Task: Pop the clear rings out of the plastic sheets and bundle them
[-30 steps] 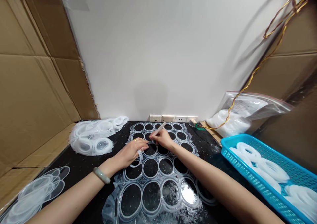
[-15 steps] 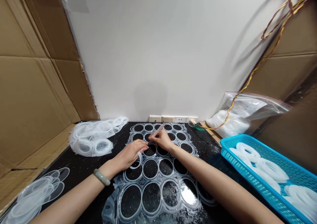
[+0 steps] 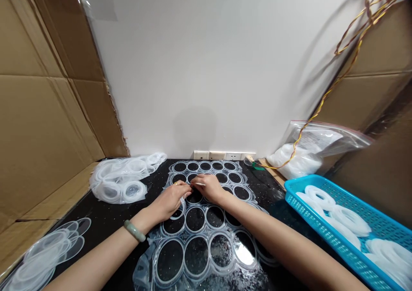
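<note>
A clear silicone sheet [image 3: 206, 235] with rows of moulded rings lies on the black table. My left hand [image 3: 170, 201], with a green bangle on its wrist, rests on the sheet with fingers curled on a loose translucent ring [image 3: 180, 209]. My right hand [image 3: 209, 187] is pinched on a thin white stick-like tool [image 3: 198, 183], whose tip lies low over a ring near the left fingertips. Both hands meet over the sheet's second row from the far end.
A heap of white rings [image 3: 120, 180] lies at the back left, and flat clear discs [image 3: 45, 250] at the front left. A blue basket [image 3: 347, 226] holding ring stacks stands on the right, a zip bag [image 3: 309, 149] behind it. Cardboard walls stand on both sides.
My right hand has lowered the tool from pointing up and away to lying nearly flat toward my left fingers. The left hand has shifted slightly forward to meet it.
</note>
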### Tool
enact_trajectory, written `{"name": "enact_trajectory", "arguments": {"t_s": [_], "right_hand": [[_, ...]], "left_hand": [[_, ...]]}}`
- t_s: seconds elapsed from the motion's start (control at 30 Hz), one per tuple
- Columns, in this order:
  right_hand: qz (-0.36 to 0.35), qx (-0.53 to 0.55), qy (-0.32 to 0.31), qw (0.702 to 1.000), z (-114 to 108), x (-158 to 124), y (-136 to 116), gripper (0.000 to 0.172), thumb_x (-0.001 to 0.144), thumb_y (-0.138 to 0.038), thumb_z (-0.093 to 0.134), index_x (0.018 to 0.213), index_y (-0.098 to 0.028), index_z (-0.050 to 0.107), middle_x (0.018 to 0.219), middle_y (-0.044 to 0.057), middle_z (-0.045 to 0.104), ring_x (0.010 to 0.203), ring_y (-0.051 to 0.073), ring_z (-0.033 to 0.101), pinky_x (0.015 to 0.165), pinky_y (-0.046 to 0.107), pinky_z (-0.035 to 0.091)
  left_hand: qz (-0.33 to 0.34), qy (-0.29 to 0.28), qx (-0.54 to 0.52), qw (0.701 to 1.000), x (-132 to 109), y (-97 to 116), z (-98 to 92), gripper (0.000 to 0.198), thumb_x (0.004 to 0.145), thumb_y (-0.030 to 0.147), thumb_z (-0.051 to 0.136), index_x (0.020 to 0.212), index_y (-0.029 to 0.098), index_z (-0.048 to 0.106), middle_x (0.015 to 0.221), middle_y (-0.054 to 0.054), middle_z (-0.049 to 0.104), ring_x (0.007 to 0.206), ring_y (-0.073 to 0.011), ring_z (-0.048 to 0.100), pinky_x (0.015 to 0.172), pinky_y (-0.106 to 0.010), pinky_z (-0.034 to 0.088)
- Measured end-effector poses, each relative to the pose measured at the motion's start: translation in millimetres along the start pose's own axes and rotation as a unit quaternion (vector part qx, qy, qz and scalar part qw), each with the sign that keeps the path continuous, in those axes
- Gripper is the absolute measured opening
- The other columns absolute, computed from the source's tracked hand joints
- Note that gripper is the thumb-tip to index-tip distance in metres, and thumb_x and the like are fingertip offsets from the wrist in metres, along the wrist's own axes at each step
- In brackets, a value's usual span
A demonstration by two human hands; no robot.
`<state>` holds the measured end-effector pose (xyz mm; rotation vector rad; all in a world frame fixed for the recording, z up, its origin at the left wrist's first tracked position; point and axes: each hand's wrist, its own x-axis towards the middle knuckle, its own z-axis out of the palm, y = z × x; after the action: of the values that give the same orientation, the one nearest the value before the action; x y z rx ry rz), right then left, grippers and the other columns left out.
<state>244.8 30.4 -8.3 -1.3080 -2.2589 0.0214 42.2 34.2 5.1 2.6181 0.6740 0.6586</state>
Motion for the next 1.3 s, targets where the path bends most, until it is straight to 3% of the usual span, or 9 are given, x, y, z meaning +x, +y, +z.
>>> {"name": "enact_trajectory", "arguments": {"t_s": [0.13, 0.27, 0.43, 0.5, 0.6, 0.7, 0.83, 1.03, 1.3], "right_hand": [[0.042, -0.067, -0.007, 0.997, -4, 9, 9, 0.022, 0.092, -0.022, 0.052, 0.094, -0.021, 0.074, 0.090, 0.008, 0.072, 0.076, 0.017, 0.064, 0.063, 0.023, 0.038], [0.142, -0.057, 0.080, 0.985, -19, 23, 34, 0.023, 0.091, -0.021, 0.051, 0.091, -0.021, 0.075, 0.093, 0.008, 0.073, 0.080, 0.019, 0.065, 0.066, 0.023, 0.040], [0.350, 0.073, 0.239, 0.903, -40, 30, 74, 0.021, 0.084, -0.030, 0.059, 0.089, -0.017, 0.076, 0.084, 0.011, 0.074, 0.080, 0.024, 0.067, 0.067, 0.026, 0.043], [0.390, 0.115, 0.277, 0.871, -46, 28, 86, 0.021, 0.080, -0.028, 0.060, 0.086, -0.015, 0.076, 0.084, 0.013, 0.073, 0.081, 0.026, 0.067, 0.068, 0.028, 0.045], [0.400, 0.140, 0.298, 0.855, -50, 25, 96, 0.023, 0.079, -0.027, 0.057, 0.082, -0.012, 0.075, 0.081, 0.015, 0.073, 0.080, 0.026, 0.067, 0.068, 0.029, 0.047], [0.387, 0.191, 0.271, 0.860, -46, 28, 97, 0.025, 0.078, -0.028, 0.057, 0.077, -0.010, 0.074, 0.067, 0.012, 0.070, 0.061, 0.021, 0.065, 0.058, 0.027, 0.048], [0.339, 0.283, 0.181, 0.879, -24, 43, 84, 0.019, 0.073, -0.026, 0.065, 0.075, -0.009, 0.073, 0.062, 0.007, 0.068, 0.041, 0.013, 0.054, 0.042, 0.022, 0.041], [0.279, 0.371, 0.089, 0.882, 10, 65, 62, 0.016, 0.070, -0.025, 0.069, 0.072, -0.010, 0.071, 0.057, 0.003, 0.064, 0.038, 0.008, 0.049, 0.039, 0.018, 0.037], [0.244, 0.394, 0.050, 0.885, 21, 69, 61, 0.014, 0.068, -0.024, 0.071, 0.068, -0.010, 0.071, 0.058, 0.003, 0.065, 0.039, 0.007, 0.047, 0.039, 0.018, 0.035]], "left_hand": [[0.002, 0.002, 0.002, 1.000, -2, -6, 3.4, 0.029, 0.099, 0.025, 0.037, 0.110, 0.019, 0.064, 0.107, -0.008, 0.067, 0.105, -0.0211, 0.057, 0.090, -0.034, 0.047], [0.000, 0.010, -0.001, 1.000, -2, -8, 3.3, 0.030, 0.099, 0.025, 0.038, 0.112, 0.020, 0.065, 0.113, -0.009, 0.067, 0.106, -0.0213, 0.058, 0.093, -0.037, 0.048], [-0.011, 0.006, -0.005, 1.000, -1, -6, 0.8, 0.031, 0.098, 0.026, 0.038, 0.112, 0.019, 0.066, 0.112, -0.010, 0.067, 0.105, -0.0214, 0.060, 0.092, -0.039, 0.049], [-0.019, 0.005, -0.007, 1.000, -2, -5, 0.9, 0.033, 0.099, 0.028, 0.038, 0.111, 0.019, 0.067, 0.111, -0.011, 0.067, 0.104, -0.0212, 0.061, 0.092, -0.038, 0.049], [-0.022, 0.012, -0.007, 1.000, -2, -6, 0.6, 0.033, 0.099, 0.029, 0.038, 0.112, 0.020, 0.067, 0.108, -0.010, 0.067, 0.101, -0.0207, 0.061, 0.090, -0.035, 0.049], [-0.019, 0.012, -0.007, 1.000, 2, -10, -2.5, 0.032, 0.099, 0.029, 0.038, 0.111, 0.021, 0.067, 0.102, -0.008, 0.067, 0.095, -0.0197, 0.062, 0.085, -0.033, 0.049], [-0.026, 0.028, 0.011, 0.999, 19, -27, -8.6, 0.033, 0.099, 0.028, 0.036, 0.105, 0.019, 0.067, 0.098, -0.008, 0.066, 0.092, -0.0203, 0.061, 0.086, -0.034, 0.047], [-0.009, 0.011, 0.018, 1.000, 39, -48, -12.1, 0.034, 0.098, 0.027, 0.034, 0.106, 0.017, 0.065, 0.098, -0.010, 0.065, 0.094, -0.0211, 0.059, 0.089, -0.035, 0.046], [0.004, 0.010, 0.026, 1.000, 40, -45, -9.7, 0.032, 0.096, 0.023, 0.033, 0.085, 0.020, 0.063, 0.083, -0.007, 0.063, 0.095, -0.0220, 0.056, 0.088, -0.034, 0.045]]}}
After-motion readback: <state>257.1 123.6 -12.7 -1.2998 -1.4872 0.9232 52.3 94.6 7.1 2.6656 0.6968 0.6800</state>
